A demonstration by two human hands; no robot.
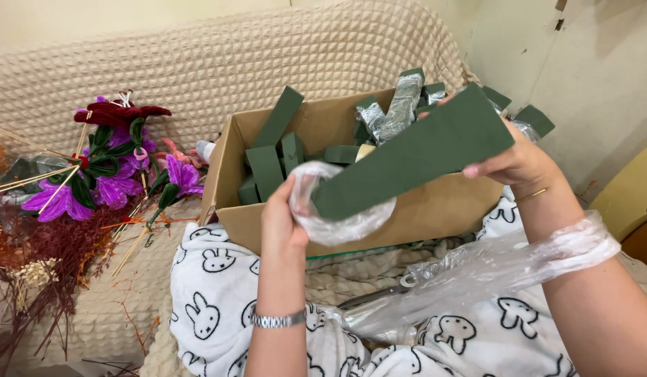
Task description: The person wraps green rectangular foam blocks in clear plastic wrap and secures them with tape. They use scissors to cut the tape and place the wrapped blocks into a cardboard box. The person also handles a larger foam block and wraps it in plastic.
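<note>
Left hand (285, 223) clamped on clear wrap (341, 209) at foam brick (414, 157) end | right hand (519, 164) gripping brick's far end | above cardboard box (435, 206)

surface: sofa (197, 63) draped in a cream waffle-textured cover
centre: open cardboard box (435, 206) of green foam blocks rests on the seat
left: purple and red artificial flowers (114, 164) and dried reddish sprigs (51, 251) lie on the cover
</note>
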